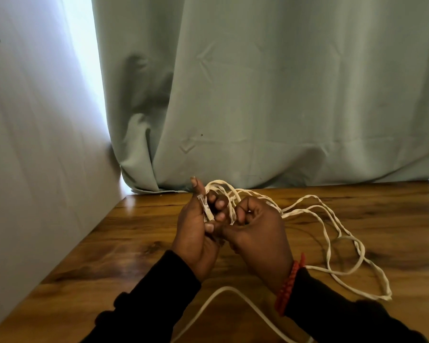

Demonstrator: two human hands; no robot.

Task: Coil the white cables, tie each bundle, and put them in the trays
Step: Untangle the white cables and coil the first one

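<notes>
Head view, left hand [198, 233]: fingers clamped on the white cable's [332, 233] plug [206, 211], which points up and away.
Right hand [255, 229]: fingers curled round the gathered loops.
Slack: trails right over the counter [139, 243], nearer the right hand.

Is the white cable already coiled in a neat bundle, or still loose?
Still loose: the white cable sprawls in uneven loops over the table, and only its end is gathered between the left hand and right hand.
</notes>
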